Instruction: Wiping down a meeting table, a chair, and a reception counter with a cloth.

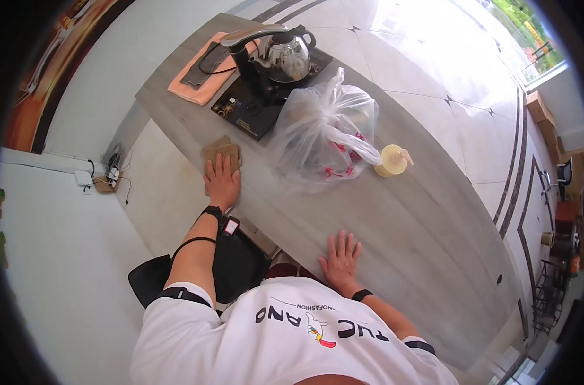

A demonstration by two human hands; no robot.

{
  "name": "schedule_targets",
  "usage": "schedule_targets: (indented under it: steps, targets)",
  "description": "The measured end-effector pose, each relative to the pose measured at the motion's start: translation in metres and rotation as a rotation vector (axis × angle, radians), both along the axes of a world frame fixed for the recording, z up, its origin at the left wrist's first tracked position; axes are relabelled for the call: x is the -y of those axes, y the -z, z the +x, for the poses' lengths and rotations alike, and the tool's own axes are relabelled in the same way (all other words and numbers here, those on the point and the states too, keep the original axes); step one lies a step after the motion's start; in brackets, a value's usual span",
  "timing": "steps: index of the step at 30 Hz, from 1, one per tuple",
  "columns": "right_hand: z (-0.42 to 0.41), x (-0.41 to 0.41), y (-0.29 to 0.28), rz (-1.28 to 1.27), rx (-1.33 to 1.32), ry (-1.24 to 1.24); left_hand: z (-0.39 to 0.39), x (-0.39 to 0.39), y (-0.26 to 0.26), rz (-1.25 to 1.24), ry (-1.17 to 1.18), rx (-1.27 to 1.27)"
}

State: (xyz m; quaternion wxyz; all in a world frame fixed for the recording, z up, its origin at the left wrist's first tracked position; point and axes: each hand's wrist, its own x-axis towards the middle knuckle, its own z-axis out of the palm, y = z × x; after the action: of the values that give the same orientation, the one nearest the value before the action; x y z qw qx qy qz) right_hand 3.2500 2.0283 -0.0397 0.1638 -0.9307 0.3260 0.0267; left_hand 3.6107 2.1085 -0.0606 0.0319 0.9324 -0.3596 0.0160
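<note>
My left hand (222,182) lies palm down on a folded brown cloth (223,147) near the left edge of the grey table (417,231). Fingers slightly apart, my right hand (341,260) rests flat on the bare tabletop near the edge by my body. Ahead of both hands stands a knotted clear plastic bag (316,139) with red print; what is inside is hard to tell. Just right of the bag is a pale yellow pump bottle (392,161).
A glass-and-steel kettle (287,57) sits on a black tea stove (248,115) with a dark upright spout arm. Beside it, a grey cloth lies on a folded orange towel (190,91). A black chair (239,260) is at the table's near left. Cables and plugs (111,178) hang by the wall.
</note>
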Motion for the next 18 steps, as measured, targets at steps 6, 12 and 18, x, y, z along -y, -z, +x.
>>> schedule_targets:
  steps: [6,12,18]
  targets:
    - [0.001,-0.001,0.011,-0.003,0.069,-0.032,-0.002,0.002,-0.013,0.047,-0.019,-0.051]
    - [0.0,-0.005,0.015,-0.047,0.132,0.001,-0.002,-0.003,-0.01,0.012,0.017,-0.022]
    - [0.001,0.005,0.013,-0.049,0.153,0.002,0.039,-0.003,-0.022,0.049,0.023,-0.131]
